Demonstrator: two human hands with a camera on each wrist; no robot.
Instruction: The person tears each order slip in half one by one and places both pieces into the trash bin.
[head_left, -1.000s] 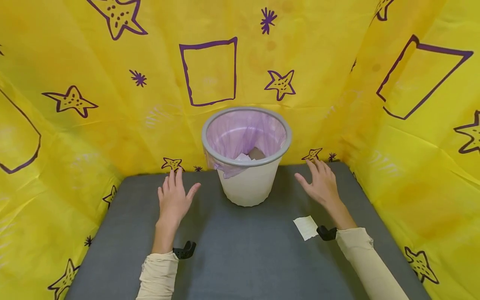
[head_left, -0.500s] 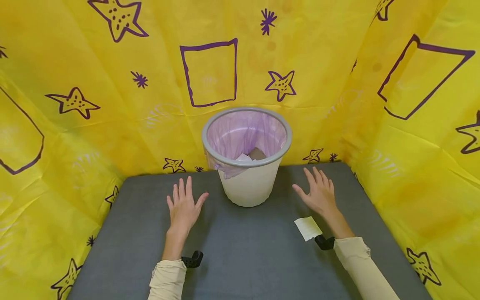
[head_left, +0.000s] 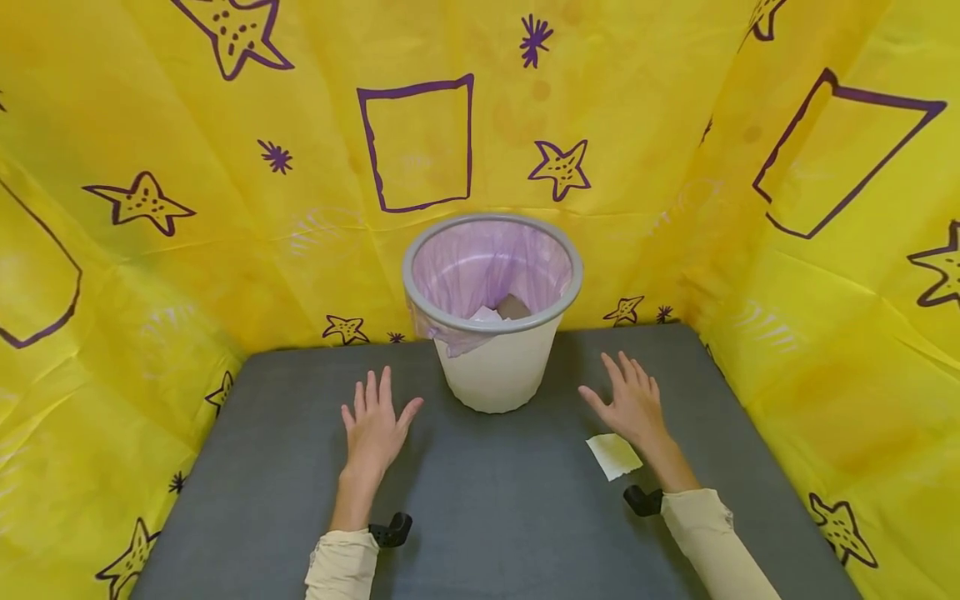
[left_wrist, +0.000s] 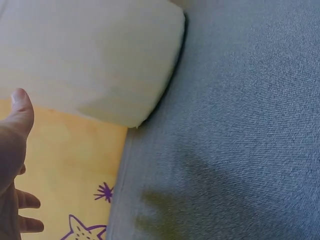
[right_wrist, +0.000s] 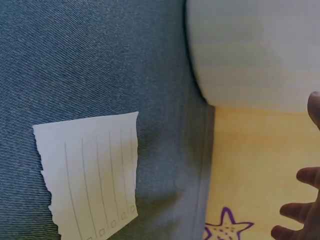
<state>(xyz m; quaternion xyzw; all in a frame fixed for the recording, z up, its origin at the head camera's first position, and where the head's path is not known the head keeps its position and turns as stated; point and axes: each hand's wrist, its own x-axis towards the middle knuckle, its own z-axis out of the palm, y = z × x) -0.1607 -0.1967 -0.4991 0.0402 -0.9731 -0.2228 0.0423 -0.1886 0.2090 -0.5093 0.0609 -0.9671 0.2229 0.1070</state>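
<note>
A white waste bin with a grey rim and a purple liner bag stands at the back of the table. Inside it lie crumpled white paper and something brownish-grey. My left hand hovers to the bin's left with fingers spread, holding nothing. On the other side my right hand, fingers also spread, holds nothing. A torn piece of lined paper lies on the table just left of the right wrist; its printed lines and small boxes show in the right wrist view.
The dark grey cloth-covered table is bordered by yellow fabric walls with purple starfish drawings on the back and both sides. Black wrist cameras sit on both wrists, by the cream sleeves.
Both hands have drawn back toward the person; the left has also shifted to the right, and the right slightly left. The bin and paper stay in place.
</note>
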